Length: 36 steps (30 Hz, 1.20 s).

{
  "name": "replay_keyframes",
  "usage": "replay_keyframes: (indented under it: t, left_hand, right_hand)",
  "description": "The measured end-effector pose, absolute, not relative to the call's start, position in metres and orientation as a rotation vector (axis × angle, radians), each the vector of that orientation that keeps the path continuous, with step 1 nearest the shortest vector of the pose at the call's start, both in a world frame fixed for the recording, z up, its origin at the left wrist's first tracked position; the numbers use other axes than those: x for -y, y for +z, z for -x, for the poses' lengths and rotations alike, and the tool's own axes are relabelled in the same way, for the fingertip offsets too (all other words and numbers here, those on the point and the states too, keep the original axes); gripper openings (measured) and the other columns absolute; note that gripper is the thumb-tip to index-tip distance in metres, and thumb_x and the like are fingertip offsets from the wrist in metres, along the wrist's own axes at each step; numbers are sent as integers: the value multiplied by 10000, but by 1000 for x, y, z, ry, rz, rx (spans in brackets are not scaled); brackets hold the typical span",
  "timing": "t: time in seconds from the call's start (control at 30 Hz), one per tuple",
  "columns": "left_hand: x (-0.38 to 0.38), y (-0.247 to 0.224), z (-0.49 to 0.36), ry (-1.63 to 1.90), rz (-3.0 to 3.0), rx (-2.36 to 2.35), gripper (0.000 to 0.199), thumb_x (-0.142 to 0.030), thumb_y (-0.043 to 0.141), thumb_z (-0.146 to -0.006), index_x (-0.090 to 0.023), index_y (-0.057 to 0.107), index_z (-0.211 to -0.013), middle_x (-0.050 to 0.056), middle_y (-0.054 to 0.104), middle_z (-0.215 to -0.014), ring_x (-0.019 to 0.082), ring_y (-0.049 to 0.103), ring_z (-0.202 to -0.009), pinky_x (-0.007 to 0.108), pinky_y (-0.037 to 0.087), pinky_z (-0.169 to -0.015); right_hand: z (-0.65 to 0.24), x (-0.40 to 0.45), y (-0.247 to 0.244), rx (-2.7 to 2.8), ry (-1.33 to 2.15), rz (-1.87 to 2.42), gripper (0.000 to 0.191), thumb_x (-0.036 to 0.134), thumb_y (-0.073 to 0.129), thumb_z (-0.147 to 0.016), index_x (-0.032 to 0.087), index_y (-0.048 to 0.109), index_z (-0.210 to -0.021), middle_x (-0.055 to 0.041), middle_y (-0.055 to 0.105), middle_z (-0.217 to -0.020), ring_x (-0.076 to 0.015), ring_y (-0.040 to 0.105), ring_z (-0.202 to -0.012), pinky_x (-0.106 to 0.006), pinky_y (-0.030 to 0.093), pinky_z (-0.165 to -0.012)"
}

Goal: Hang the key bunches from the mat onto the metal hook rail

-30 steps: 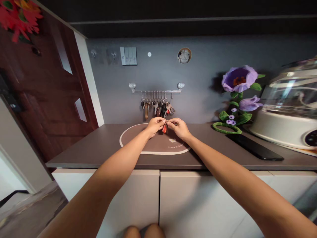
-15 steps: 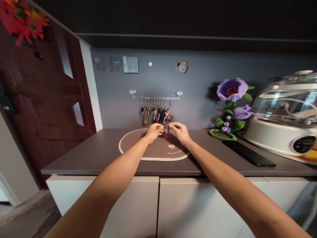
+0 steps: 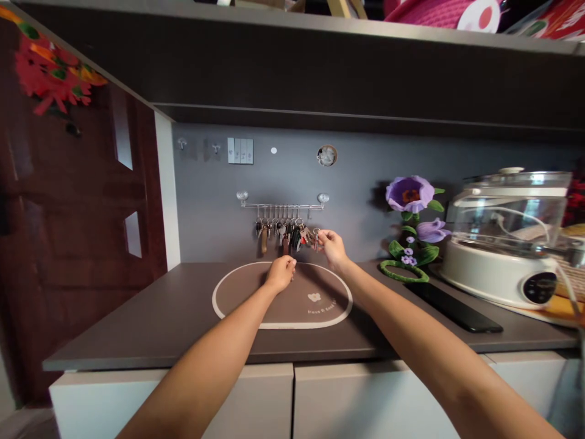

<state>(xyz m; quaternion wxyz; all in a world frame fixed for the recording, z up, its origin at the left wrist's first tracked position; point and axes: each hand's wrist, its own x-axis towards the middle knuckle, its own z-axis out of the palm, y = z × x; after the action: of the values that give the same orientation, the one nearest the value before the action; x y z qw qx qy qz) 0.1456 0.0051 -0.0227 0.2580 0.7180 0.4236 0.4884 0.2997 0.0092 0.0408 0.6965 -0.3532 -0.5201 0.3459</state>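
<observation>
Pinched in my right hand point(image 3: 332, 248) is a key ring with keys point(image 3: 316, 238), held up in front of the wall near the right end of a hook rail point(image 3: 283, 206). Several bunches of keys point(image 3: 292, 235) hang from the rail's hooks, just left of the held ring. My left hand point(image 3: 281, 274) is closed over the brown oval mat point(image 3: 247, 305); what its fingers hold, if anything, is hidden. A hook at the rail's right end point(image 3: 309, 213) shows bare, above and to the left of the held keys.
To the right stand purple artificial flowers point(image 3: 411, 195) and a clear-topped white appliance point(image 3: 493, 262). A black phone-like slab point(image 3: 457, 308) lies on the counter point(image 3: 150, 311). Overhead juts a dark shelf point(image 3: 320, 79). A dark red door point(image 3: 82, 256) is at the left.
My right hand has lifted the keys toward the rail, away from my left hand. The left hand has closed and stays low over the mat. The view has tilted up.
</observation>
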Motion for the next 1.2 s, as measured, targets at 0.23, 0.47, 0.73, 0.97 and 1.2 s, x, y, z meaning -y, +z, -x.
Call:
replay_keyframes:
  t: [0.23,0.47,0.73,0.97,1.2]
  left_hand:
    - [-7,-24,-144,1257,-2109,-1224,210,-279,375,-796,-157,531,-726,9,586,-633,82,516,-492,195,385,-510]
    - [-8,-24,-144,1235,-2152,-1287,222,-274,375,-798,-157,556,-747,18,610,-660,84,518,-523,191,367,-529]
    - [-7,-24,-145,1238,-2109,-1256,213,-256,382,-795,-153,559,-737,22,593,-637,85,499,-489,194,355,-499]
    - [-12,-27,-144,1262,-2072,-1276,178,-232,406,-792,-154,566,-794,18,588,-651,87,502,-498,204,367,-520]
    - [-3,-14,-142,1352,-1872,-1252,541,-225,521,-744,-141,358,-1253,-9,578,-665,86,508,-532,213,397,-595]
  right_hand:
    - [-286,-30,78,1026,760,837,74,178,474,-723,163,478,-651,54,455,-498,-51,433,-411,-212,450,-468]
    - [-280,-49,87,953,740,905,103,144,471,-708,164,461,-608,55,452,-470,-49,428,-390,-222,468,-469]
    - [-285,-58,82,960,758,939,82,149,498,-673,166,480,-595,47,474,-480,-47,436,-408,-214,470,-473]
    - [-292,-61,67,1071,811,895,69,174,491,-667,165,477,-600,28,489,-492,-60,456,-427,-200,420,-459]
    - [-296,-45,56,1074,638,1011,224,268,519,-651,176,535,-855,6,569,-696,-84,497,-548,-214,419,-545]
